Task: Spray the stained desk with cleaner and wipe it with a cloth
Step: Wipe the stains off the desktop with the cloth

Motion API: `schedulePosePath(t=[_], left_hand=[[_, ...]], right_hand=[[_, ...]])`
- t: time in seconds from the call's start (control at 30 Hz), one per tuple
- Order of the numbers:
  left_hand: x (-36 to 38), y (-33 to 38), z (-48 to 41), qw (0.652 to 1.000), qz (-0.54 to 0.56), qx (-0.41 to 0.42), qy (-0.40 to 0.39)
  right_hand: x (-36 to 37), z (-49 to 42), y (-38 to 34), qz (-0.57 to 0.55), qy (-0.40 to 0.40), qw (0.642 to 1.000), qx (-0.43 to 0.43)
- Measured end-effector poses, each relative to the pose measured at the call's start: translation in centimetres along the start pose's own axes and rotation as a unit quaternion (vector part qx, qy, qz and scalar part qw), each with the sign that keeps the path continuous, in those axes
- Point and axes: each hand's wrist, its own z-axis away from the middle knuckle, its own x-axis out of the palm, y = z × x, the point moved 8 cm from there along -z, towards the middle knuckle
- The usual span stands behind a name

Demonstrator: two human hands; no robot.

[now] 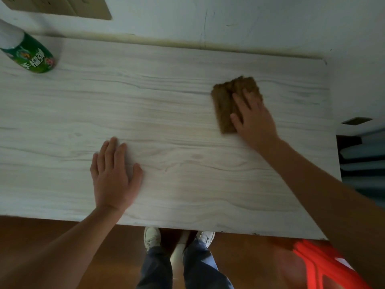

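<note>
A pale, wood-grained table (pixel 187 113) fills most of the view, its far edge against a white wall (pixel 250 21). The brown cloth (pixel 226 105), folded into a thick pad, lies flat on the table toward its far right corner. The right hand (pixel 253 119) rests on top of the cloth with its fingers straight and slightly spread, palm down, pressing the cloth onto the table and covering the cloth's right half. It grips nothing.

The left hand (pixel 113 176) lies flat on the bare table near the middle of the table's front edge, fingers straight and close together, thumb out to the side, holding nothing. It is well apart from the cloth.

The cleaner bottle (pixel 31 53), with a green label and a white upper part, stands at the table's far left corner. Its top runs out of view.

Below the table's front edge, two white shoes (pixel 152 236) and dark blue trousers (pixel 200 265) show on a brown wooden floor (pixel 52 230). A red object (pixel 316 261) sits under the table's near right corner; what it is cannot be told.
</note>
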Motion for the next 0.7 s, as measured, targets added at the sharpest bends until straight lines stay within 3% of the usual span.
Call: schedulePosePath(t=[0.13, 0.3, 0.7], left_hand=[[0.1, -0.1, -0.1, 1.000, -0.004, 0.004, -0.001], [0.1, -0.2, -0.1, 1.000, -0.001, 0.008, -0.005], [0.2, -0.5, 0.1, 0.999, 0.044, 0.019, -0.020]], right_hand=[[-1.0, -2.4, 1.4, -0.017, -0.003, 0.997, 0.077], [-0.7, -0.3, 0.0, -0.044, 0.020, 0.993, 0.112], [3.3, 15.7, -9.3, -0.051, 0.032, 0.981, 0.183]])
